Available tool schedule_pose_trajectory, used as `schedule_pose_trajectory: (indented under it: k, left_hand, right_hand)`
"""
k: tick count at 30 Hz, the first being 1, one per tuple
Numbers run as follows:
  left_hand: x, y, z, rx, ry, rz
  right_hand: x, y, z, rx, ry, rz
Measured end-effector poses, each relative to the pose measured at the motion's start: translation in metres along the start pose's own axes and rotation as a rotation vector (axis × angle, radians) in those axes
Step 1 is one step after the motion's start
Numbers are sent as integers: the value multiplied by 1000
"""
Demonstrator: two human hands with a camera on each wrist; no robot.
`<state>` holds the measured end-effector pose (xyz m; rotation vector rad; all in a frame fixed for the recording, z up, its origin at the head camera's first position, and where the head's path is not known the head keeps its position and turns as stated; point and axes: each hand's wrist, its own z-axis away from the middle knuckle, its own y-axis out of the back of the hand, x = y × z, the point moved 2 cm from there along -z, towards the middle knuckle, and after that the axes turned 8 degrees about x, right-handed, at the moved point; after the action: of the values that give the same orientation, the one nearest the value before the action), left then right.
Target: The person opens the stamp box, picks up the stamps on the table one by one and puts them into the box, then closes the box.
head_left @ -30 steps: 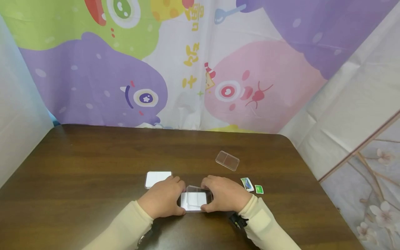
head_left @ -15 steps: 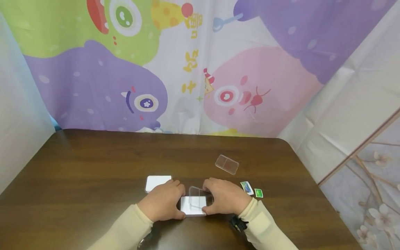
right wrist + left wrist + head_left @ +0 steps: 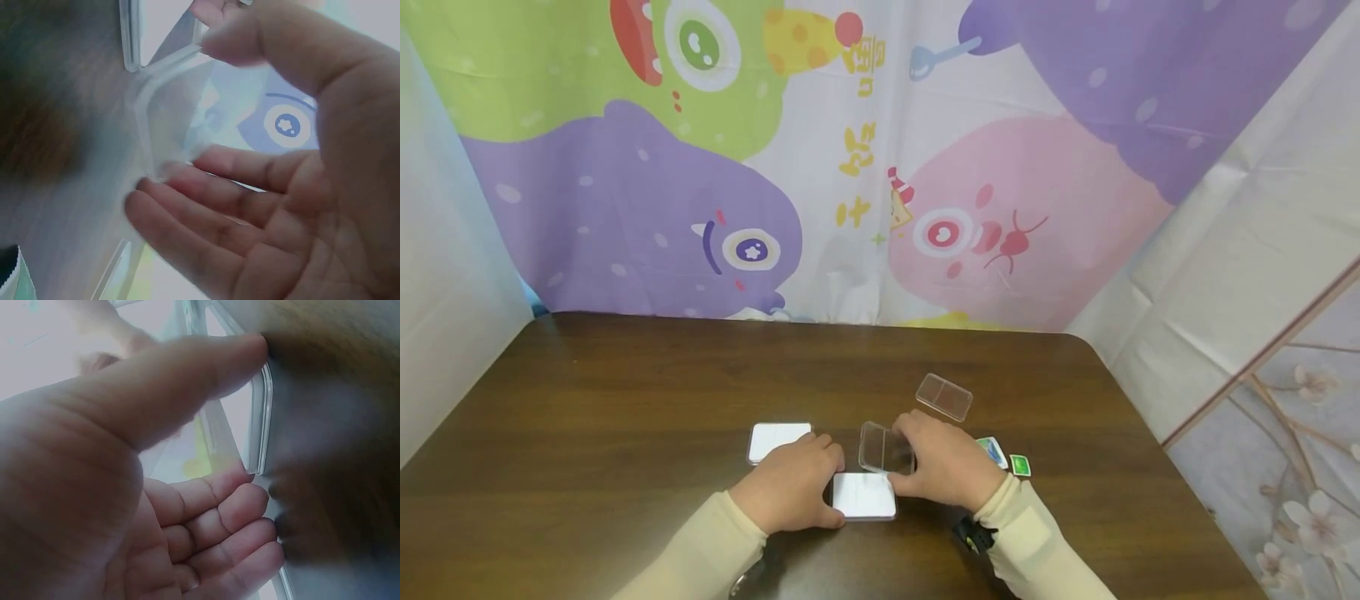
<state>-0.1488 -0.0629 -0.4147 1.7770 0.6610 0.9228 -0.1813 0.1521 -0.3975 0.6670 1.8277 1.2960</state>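
My right hand (image 3: 943, 458) pinches a clear plastic lid (image 3: 874, 446) by its short ends or edges, thumb on one side and fingers on the other. The lid is tilted and stands just beyond a flat case with a white face (image 3: 865, 496). In the right wrist view the see-through lid (image 3: 172, 106) spans from thumb to fingertips. My left hand (image 3: 790, 487) holds the left end of the white-faced case on the table, its thumb at the near edge and its fingers at the far edge. The left wrist view shows the case's clear rim (image 3: 265, 425) between thumb and fingers.
A second white-faced case (image 3: 775, 437) lies behind my left hand, partly covered by it. Another clear lid (image 3: 945, 397) rests farther back on the brown table (image 3: 647, 375). A blue picture card (image 3: 996, 454) and a small green one (image 3: 1020, 465) lie right of my right hand.
The clear lid, earlier overlapping the white-faced case, has been raised and shifted away from me and slightly right by my right hand. My left hand stays at the case.
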Motion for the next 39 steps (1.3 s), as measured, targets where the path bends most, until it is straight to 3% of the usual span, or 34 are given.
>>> schedule_pose_trajectory:
  k: [6,15,28,39]
  left_hand:
    - [0,2,-1,-7,-2,-4]
    - [-1,2,-2,-32,15,6]
    - [2,4,-1,-57,39,25]
    - [2,2,0,-31,-3,-26]
  right_hand:
    - [1,2,-3,91,-4,26]
    - [3,0,-4,73,-51,40]
    - [4,-2,-2,93,-55,110]
    - [3,-3,-2,95,-63,105]
